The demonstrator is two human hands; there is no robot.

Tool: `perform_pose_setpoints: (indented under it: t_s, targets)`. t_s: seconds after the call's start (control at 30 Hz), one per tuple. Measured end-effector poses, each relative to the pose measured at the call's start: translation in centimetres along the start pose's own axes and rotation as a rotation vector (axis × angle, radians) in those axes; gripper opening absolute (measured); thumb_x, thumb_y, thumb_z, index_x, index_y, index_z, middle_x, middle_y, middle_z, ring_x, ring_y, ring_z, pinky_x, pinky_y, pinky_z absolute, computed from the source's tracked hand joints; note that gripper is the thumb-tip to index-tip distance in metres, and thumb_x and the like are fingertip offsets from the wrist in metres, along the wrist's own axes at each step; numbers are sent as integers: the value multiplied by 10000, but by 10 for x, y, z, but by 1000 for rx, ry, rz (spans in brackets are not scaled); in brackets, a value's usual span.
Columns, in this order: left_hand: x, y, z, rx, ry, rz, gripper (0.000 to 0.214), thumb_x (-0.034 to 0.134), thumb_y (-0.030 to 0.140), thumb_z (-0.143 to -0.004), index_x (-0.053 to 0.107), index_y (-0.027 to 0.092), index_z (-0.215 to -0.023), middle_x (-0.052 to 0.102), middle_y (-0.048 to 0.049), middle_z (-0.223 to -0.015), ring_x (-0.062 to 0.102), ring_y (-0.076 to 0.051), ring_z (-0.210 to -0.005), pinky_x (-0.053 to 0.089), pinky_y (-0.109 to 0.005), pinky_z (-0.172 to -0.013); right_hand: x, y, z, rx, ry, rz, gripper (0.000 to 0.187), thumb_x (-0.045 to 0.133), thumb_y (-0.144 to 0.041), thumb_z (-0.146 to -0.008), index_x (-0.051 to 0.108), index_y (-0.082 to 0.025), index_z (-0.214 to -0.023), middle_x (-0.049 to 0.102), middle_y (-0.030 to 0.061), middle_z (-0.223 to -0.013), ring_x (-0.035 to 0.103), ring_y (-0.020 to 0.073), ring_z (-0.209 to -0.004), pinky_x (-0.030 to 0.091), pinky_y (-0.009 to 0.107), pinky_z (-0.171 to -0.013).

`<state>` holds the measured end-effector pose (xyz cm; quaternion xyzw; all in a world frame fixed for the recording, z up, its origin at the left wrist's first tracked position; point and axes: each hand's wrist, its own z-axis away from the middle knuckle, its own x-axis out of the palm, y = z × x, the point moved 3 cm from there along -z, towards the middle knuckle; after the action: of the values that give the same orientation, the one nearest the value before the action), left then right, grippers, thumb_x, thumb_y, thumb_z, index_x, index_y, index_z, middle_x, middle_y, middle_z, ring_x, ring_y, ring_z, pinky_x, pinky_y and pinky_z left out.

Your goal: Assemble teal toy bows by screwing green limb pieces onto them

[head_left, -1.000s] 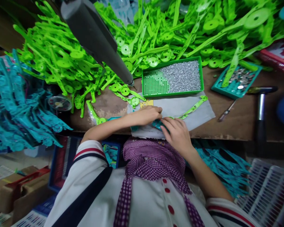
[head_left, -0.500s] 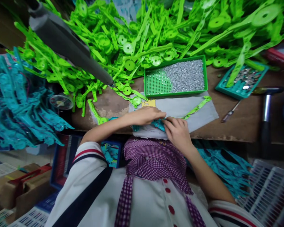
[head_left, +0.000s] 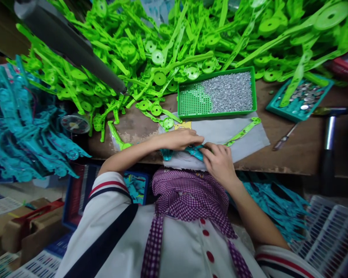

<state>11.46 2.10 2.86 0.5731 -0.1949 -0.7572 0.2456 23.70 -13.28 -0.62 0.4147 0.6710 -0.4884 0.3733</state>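
Note:
A teal plastic part [head_left: 195, 152] lies low over a grey cloth [head_left: 246, 135] at the table's front edge. My left hand [head_left: 184, 139] is closed over the part from above, palm down, and hides much of its left portion. The fingertips of my right hand [head_left: 220, 157] pinch the part's right end, close to my left fingertips. Whatever small piece may sit between the fingertips is hidden. Just behind my left hand are a yellow cartoon print [head_left: 184, 125] on the cloth and a green plastic part [head_left: 167, 123]. A slim green arm [head_left: 243, 131] lies on the cloth to the right.
Behind the cloth stands a green tray [head_left: 216, 115] of small silvery pieces. A teal box [head_left: 290, 112] of metal discs, a screwdriver [head_left: 284, 139] and a hammer [head_left: 328, 135] are rightward. Green parts [head_left: 127, 50] heap at the back; a grey power tool [head_left: 72, 44] hangs upper left.
The hanging grey tool has swung up and to the left. Both hands stay almost in place on the teal part, with only slight finger movement.

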Motion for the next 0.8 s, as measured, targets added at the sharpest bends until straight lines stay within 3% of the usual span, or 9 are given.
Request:
perform_pose_setpoints:
  t_s: [0.13, 0.23, 0.33, 0.6, 0.8]
  targets:
    - [8, -11, 2, 44, 44, 121, 332, 438, 26, -890, 634, 200, -1093, 656, -76, -1000, 595, -190, -948, 468, -297, -840, 0, 0, 0, 1, -12, 7, 224, 541, -177, -971, 705, -220, -1117, 703, 74, -1168, 552, 236, -993, 344, 389, -890]
    - [14, -15, 6, 89, 156, 143, 378, 425, 8, -875, 691, 185, -1078, 622, -132, -1249, 599, -205, -1111, 485, -350, -973, 1, 1, 0, 2, -31, 11, 224, 542, -181, -968, 705, -223, -1116, 702, 74, -1180, 552, 239, -998, 345, 391, -894]
    - [18, -17, 10, 98, 233, 110, 395, 443, -1, -847, 736, 178, -1043, 536, -158, -1411, 591, -227, -1187, 502, -377, -991, 2, 1, 0, 12, -43, 11, 225, 539, -181, -966, 702, -213, -1116, 698, 78, -1186, 552, 240, -999, 345, 396, -891]
    - [15, -22, 6, 188, 149, 18, 421, 519, 12, -827, 760, 253, -1075, 517, -62, -1531, 600, -223, -1175, 492, -362, -986, -1, -1, -2, 0, -51, 39, 223, 519, -192, -973, 695, -220, -1108, 699, 75, -1190, 546, 239, -992, 344, 395, -889]
    - [10, -15, 5, 102, 90, -107, 421, 557, 33, -862, 760, 322, -1091, 504, -7, -1566, 608, -216, -1153, 461, -355, -961, 3, 1, 0, 19, -64, -10, 242, 515, -188, -970, 701, -220, -1122, 696, 87, -1193, 559, 249, -1004, 367, 410, -896]
